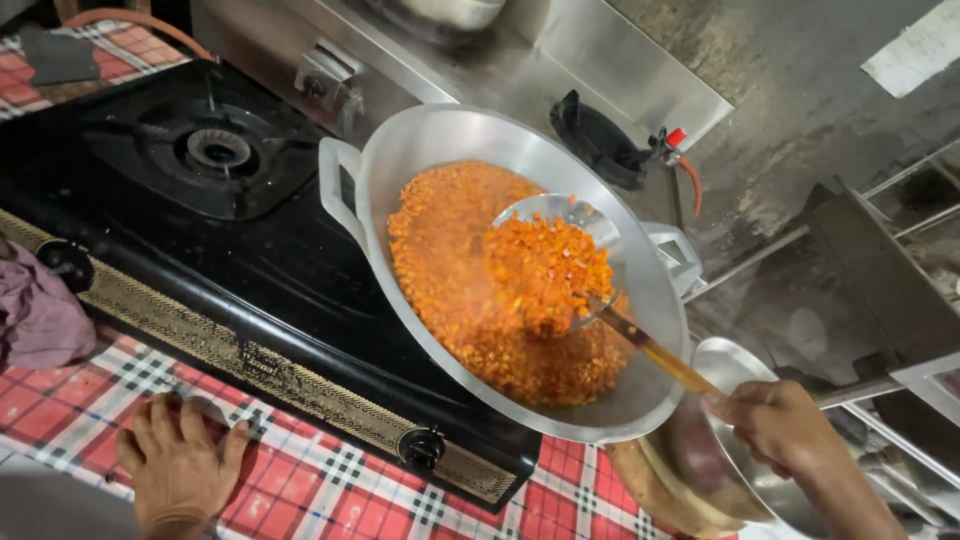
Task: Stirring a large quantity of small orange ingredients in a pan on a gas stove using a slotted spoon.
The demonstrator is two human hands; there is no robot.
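A large silver wok (440, 140) sits on a black gas stove (250, 260), filled with chopped orange pieces (450, 260) in bubbling liquid. My right hand (780, 425) grips the wooden handle of a metal skimmer (560, 265) whose round bowl is lifted over the wok, heaped with orange pieces. My left hand (180, 465) rests flat, fingers spread, on the red checked cloth (330, 490) in front of the stove, holding nothing.
An unlit burner (218, 150) lies left of the wok. A purple cloth (35, 315) is bunched at the left edge. A metal bowl (735, 365) sits under my right hand. A gas regulator with a red knob (660, 145) and steel racks (900, 300) stand right.
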